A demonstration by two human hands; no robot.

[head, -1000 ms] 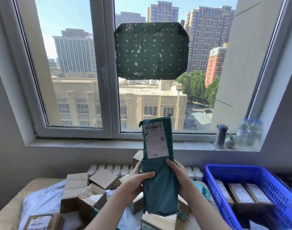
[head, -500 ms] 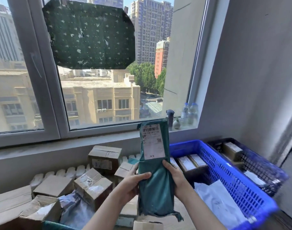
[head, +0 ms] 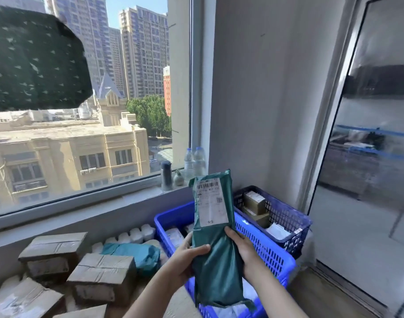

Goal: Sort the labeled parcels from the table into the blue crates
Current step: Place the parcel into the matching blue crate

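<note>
you look to be at the label-check step, your left hand [head: 185, 255] and right hand [head: 242, 246] gripping the parcel [head: 215, 260] upright by its long edges above the near crate [head: 265, 246], so next choose that or the far crate [head: 285, 212] and lower it in.

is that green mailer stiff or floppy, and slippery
Likely soft-skinned: the green mailer is creased and wrinkled. It stands upright gripped by the left hand and right hand, so its contents probably stiffen it. The glossy film may be slippery.
</note>
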